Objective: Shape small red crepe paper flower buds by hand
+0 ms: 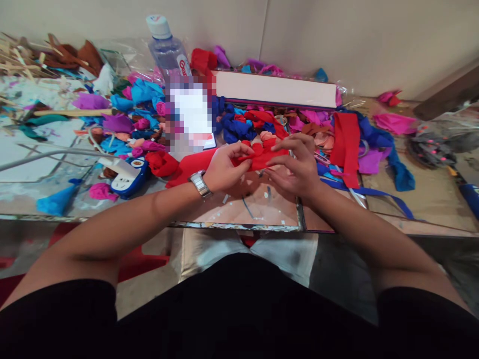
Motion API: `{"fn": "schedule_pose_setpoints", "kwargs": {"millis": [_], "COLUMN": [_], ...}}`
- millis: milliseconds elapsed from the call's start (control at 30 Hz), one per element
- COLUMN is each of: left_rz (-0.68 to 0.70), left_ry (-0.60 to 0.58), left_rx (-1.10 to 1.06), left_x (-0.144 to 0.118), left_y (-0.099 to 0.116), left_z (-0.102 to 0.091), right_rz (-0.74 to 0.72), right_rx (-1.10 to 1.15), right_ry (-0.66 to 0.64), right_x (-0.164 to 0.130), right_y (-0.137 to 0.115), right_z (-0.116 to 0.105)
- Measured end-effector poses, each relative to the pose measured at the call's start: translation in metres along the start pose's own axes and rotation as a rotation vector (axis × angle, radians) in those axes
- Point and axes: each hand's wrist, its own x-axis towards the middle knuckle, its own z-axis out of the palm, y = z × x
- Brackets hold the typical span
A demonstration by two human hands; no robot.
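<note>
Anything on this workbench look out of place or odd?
Yes. A pixelated patch by the water bottle hides part of the picture. Also, a blue-and-white power socket sits among crumpled, colourful scraps, which seems an odd spot for it.

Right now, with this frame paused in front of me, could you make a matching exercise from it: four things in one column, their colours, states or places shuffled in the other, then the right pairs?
Things:
1. wristwatch
2. bottle
3. socket block
4. red material

Descriptions:
A. blue and white, lying near the table's front edge
B. at the fingertips of the left hand, with the fingers of the right hand close over it
C. silver, with a metal-looking band
D. clear, with a white cap

Pairs: 1-C, 2-D, 3-A, 4-B
</note>
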Motion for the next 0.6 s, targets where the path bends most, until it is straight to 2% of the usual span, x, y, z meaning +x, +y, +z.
{"fn": "schedule_pose_setpoints", "kwargs": {"millis": [133, 433, 600], "left_rz": [0.049, 0.074, 0.068], "left_ry": [-0.020, -0.054, -0.056], "left_rx": [0.050, 0.040, 0.082], "left_x": [-0.0008, 0.0015, 0.0023], "left_y": [-0.0029, -0.0007, -0.0006], "left_z": [0.0020, -0.0011, -0.0030], "right_rz": [-0.006, -0.159, -0.055], "right_rx": [0.038, 0.007, 0.029], "right_ry": [-0.049, -0.022, -0.034], "right_x": [0.0000, -0.0034, -0.0013], "right_y": [-0.0033, -0.0064, -0.0039], "right_z": [0.0016, 0.0021, 0.0036]}}
